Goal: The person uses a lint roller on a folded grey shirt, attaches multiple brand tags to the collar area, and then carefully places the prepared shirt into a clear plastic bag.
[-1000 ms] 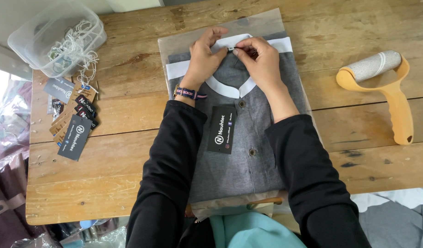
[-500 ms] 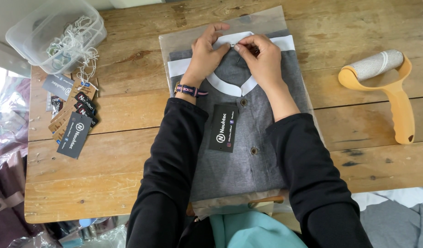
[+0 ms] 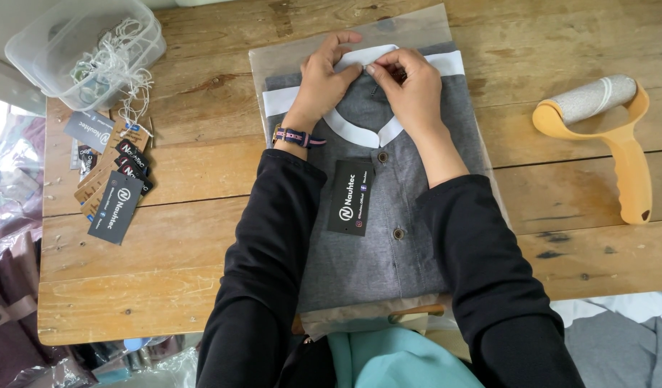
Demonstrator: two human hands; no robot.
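Fingers (image 3: 368, 70) of both my hands meet at the white collar (image 3: 360, 59) of the folded grey shirt (image 3: 378, 215), pinched shut on something very small there; I cannot tell whether it is a pin, a thread or the collar edge itself. My left hand (image 3: 322, 85) rests on the left half of the collar, thumb pressed in, and my right hand (image 3: 411, 93) curls over the right half. The shirt lies on a clear plastic bag (image 3: 417, 32) in the middle of the wooden table (image 3: 194, 194), with a black hang tag (image 3: 350, 197) on its button placket.

What worries me: the piece I grip is tiny, so it could slip and drop into the folds, where I would struggle to find it. If it is sharp, it could prick my thumb or snag the weave. Pulling too hard would drag the collar off centre and spoil the neat fold, and the bag underneath looks slick enough to let the whole shirt slide. My sleeves lie across the shirt front and could crease it or knock the tag askew. The yellow lint roller (image 3: 611, 133) and the pile of spare tags (image 3: 115, 183) sit well apart.
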